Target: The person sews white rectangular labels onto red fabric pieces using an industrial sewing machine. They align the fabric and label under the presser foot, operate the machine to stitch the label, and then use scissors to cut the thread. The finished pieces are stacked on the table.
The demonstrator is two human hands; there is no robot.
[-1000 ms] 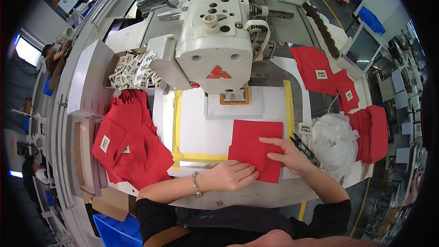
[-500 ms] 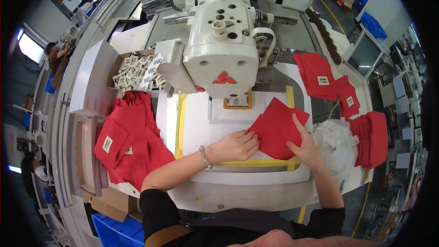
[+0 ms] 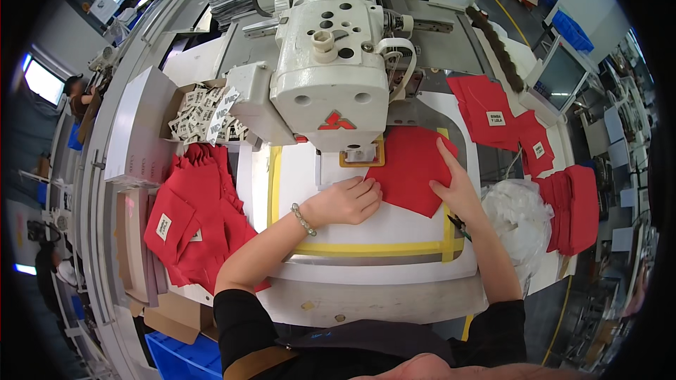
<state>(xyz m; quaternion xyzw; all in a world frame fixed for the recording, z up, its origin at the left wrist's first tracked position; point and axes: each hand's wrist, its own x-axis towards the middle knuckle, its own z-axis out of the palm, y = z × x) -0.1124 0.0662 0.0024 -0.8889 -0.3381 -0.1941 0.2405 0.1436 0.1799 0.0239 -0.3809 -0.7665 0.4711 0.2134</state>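
Observation:
Both of my hands are on a red fabric piece [image 3: 405, 169] beside the yellow-framed clamp [image 3: 361, 156] under the white sewing machine head [image 3: 327, 84]. My left hand [image 3: 348, 198], with a beaded bracelet, has its fingers curled on the piece's lower-left edge. My right hand [image 3: 454, 190] grips the right side, with thumb and fingers spread across it. Underneath is a white sheet [image 3: 317, 229] edged with yellow tape. Dark snips [image 3: 459, 229] lie partly hidden by my right hand.
Piled red pieces [image 3: 201, 218], a box of labels [image 3: 201, 112] and a white carton [image 3: 137, 127] sit left. Labelled red pieces [image 3: 493, 109], crumpled plastic [image 3: 514, 232], a red stack [image 3: 567, 207] and a screen [image 3: 556, 74] sit right. A person [image 3: 77, 91] works far left.
The red piece has moved away from my body, turning, to beside the machine's clamp, now covering part of the clear plate. Both my hands have moved up with it.

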